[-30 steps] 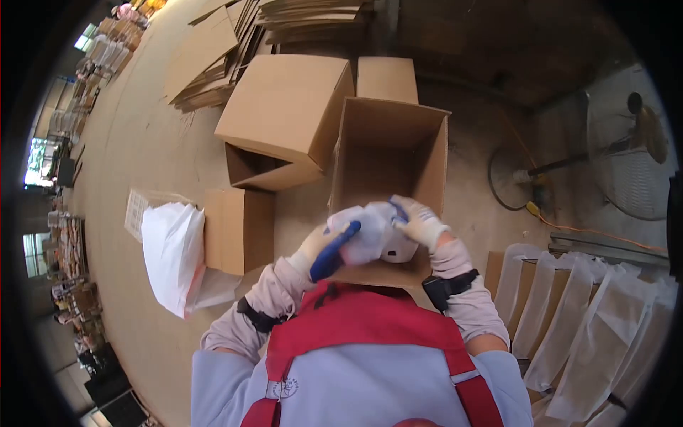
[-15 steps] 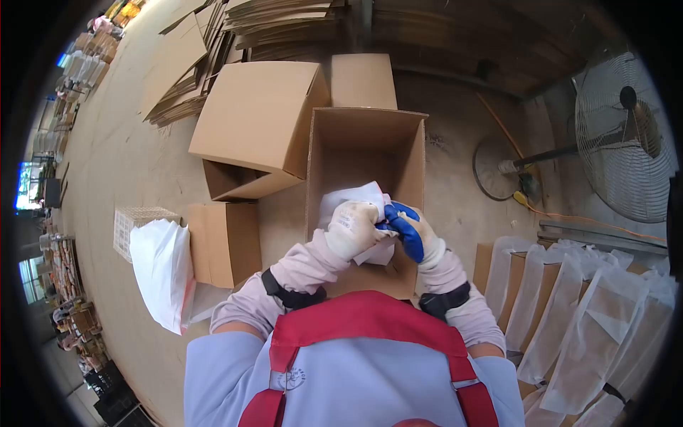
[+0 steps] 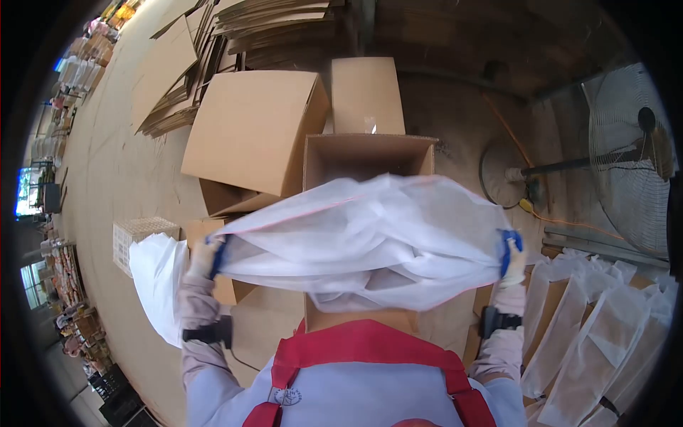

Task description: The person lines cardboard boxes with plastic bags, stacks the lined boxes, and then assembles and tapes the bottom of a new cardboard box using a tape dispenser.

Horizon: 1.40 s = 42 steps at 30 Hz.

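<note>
A white, see-through plastic bag (image 3: 363, 235) is stretched wide across my front, its red-edged rim showing along the top. My left hand (image 3: 206, 256), in a white glove with blue on the palm side, grips the bag's left end. At the opposite end my right hand (image 3: 511, 257), gloved the same way, is closed on the plastic. Below the bag stands an open cardboard box (image 3: 370, 151); the bag covers most of its opening, so its inside is largely hidden.
Large cardboard boxes (image 3: 249, 128) stand beyond the open box, and flattened cardboard (image 3: 167, 85) is stacked behind. A white basket (image 3: 139, 231) and folded white bags (image 3: 158, 274) lie left. Bag-lined boxes (image 3: 583, 320) and a fan (image 3: 629, 142) with an orange cord stand right.
My hands have moved far apart from close together over the box. The bunched white plastic between them is now spread into a wide bag.
</note>
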### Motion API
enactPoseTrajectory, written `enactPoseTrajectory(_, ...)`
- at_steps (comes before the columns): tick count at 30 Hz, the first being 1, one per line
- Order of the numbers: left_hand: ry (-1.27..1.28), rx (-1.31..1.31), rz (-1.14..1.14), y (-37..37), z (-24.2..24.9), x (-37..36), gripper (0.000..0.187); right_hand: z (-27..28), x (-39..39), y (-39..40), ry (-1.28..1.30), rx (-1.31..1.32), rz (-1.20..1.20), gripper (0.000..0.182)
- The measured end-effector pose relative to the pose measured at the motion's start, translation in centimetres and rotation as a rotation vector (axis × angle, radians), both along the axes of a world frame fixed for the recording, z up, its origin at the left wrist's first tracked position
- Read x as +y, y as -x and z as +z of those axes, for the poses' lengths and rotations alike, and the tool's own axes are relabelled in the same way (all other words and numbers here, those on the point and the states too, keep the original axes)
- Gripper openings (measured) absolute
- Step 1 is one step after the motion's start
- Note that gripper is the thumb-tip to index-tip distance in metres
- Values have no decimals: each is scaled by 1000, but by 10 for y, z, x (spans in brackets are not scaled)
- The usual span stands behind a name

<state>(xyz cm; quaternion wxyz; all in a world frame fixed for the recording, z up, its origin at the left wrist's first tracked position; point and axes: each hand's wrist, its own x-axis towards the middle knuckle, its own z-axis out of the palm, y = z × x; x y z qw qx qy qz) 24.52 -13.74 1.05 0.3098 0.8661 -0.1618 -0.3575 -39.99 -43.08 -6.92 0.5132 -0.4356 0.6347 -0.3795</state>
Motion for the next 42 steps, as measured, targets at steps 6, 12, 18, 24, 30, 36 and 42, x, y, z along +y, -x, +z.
enactPoseTrajectory(6, 646, 216, 45, -119, -10, -114, 34, 57, -150, -86, 503, -151, -160, 23)
enactPoseTrajectory(12, -293, -702, -366, -80, -141, -240, 35, -107, -178, -164, 103, 676, 146, 40)
enactPoseTrajectory(18, -22, -409, -598, 60, -114, -70, 49, -113, 86, -100, -757, -265, 43, 45)
enactPoseTrajectory(24, 2, -126, -101, 47, -94, 83, 74, -67, 106, 2, -398, -42, 378, 48)
enactPoseTrajectory(30, 396, -815, -979, 163, 67, -53, 72, 130, 62, -169, 805, 677, 1288, 70)
enactPoseTrajectory(36, 559, -1069, -1046, 181, 84, -39, 29, 142, 123, -148, 892, 818, 1107, 37)
enactPoseTrajectory(42, 593, -733, -1366, 209, 39, 103, 27, 81, 299, -100, -3, 815, 1362, 33)
